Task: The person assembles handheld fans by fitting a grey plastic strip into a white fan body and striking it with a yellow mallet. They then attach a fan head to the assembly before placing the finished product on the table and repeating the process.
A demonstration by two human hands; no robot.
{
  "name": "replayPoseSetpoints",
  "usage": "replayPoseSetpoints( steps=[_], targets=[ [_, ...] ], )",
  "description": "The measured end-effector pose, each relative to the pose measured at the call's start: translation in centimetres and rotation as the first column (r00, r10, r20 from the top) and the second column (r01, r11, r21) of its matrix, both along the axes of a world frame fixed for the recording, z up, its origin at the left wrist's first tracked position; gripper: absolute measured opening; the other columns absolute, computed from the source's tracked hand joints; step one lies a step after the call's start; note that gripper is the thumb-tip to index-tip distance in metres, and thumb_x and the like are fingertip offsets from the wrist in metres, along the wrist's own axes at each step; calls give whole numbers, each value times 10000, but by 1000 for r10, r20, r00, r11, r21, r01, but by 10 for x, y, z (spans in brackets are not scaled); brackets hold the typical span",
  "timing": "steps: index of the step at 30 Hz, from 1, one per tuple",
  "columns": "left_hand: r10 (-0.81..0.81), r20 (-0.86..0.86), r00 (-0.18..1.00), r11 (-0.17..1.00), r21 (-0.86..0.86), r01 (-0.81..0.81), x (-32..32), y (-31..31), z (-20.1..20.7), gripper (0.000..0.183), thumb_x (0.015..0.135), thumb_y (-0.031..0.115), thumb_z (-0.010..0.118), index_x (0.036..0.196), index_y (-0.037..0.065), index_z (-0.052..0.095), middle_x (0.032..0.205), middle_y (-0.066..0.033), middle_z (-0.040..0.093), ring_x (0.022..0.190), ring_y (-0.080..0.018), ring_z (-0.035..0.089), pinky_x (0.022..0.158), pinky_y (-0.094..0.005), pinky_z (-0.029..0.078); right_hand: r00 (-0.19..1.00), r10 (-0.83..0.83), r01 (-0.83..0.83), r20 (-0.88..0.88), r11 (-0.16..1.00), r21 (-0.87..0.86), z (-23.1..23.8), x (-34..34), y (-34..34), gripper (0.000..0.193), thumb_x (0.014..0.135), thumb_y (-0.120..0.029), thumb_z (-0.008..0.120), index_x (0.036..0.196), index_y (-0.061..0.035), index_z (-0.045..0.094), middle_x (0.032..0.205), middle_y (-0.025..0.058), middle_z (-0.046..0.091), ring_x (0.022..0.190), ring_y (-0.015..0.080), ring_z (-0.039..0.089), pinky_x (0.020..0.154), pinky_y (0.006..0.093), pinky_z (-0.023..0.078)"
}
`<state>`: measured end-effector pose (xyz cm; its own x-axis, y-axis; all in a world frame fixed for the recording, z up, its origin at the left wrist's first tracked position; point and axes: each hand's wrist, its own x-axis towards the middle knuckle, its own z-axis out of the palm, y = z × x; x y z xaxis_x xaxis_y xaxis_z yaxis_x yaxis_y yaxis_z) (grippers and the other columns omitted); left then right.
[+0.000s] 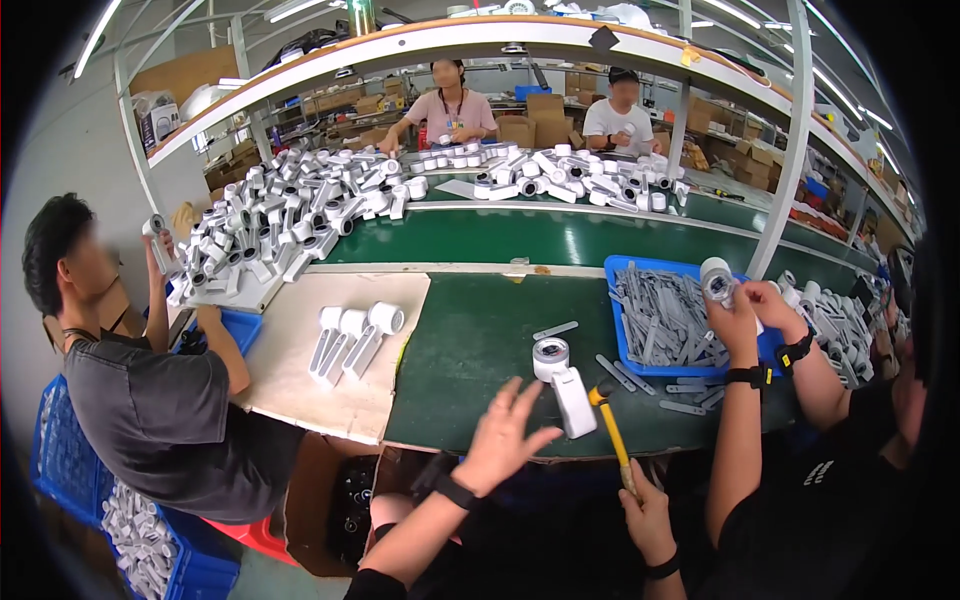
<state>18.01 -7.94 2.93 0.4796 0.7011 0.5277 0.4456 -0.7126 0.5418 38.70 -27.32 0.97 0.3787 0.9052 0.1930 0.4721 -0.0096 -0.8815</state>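
Note:
A white handheld device with a round head and flat handle (pixel 573 402) lies on the green table mat right in front of me. Just left of its handle, my left hand (pixel 503 437) is open, fingers spread and holding nothing. My right hand (pixel 650 512) grips the lower end of a yellow-handled hammer (pixel 613 432); the hammer's dark head is up beside the device's handle. A loose grey strip (pixel 555 330) lies beyond the round head, and several more grey strips (pixel 625 375) are scattered to its right.
At right, a blue tray (pixel 612 300) holds many grey strips; a co-worker's hands (pixel 738 315) hold a similar device over it. Three white devices (pixel 355 340) stand on cardboard (pixel 280 385) at left, near another seated person. Beyond runs a green conveyor (pixel 480 235) beside heaped devices (pixel 290 210).

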Motion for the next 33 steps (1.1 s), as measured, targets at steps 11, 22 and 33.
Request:
replayPoseSetpoints(
  steps=[11, 22, 33],
  targets=[
    [236, 89, 968, 972, -25, -235, -24, 18, -30, 656, 782, 116, 755, 1377, 55, 485, 1070, -260, 648, 994, -421, 624, 861, -469, 508, 964, 265, -265, 20, 955, 132, 1, -29, 36, 575, 901, 22, 603, 1454, -7, 449, 774, 6, 524, 607, 55, 481, 549, 204, 393],
    [238, 132, 962, 968, -108, -225, -85, 35, -16, 232, 809, 150, 759, 954, -23, 704, 865, -187, 648, 824, -345, 618, 758, -402, 496, 908, 293, -374, 301, 889, 265, 40, -68, 72, 542, 899, -22, 629, 1422, -42, 487, 843, 166, 587, 727, 323, 610, 688, 359, 503],
    [200, 125, 972, 976, -108, -187, -89, 39, -14, 261, 804, 158, 766, 983, -22, 703, 870, -187, 646, 859, -342, 614, 773, -396, 500, 820, 395, -433, 414, 901, -1, 54, -64, 84, 538, 892, -14, 625, 1413, -27, 492, 874, 186, 608, 772, 330, 615, 730, 366, 494]
  ],
)
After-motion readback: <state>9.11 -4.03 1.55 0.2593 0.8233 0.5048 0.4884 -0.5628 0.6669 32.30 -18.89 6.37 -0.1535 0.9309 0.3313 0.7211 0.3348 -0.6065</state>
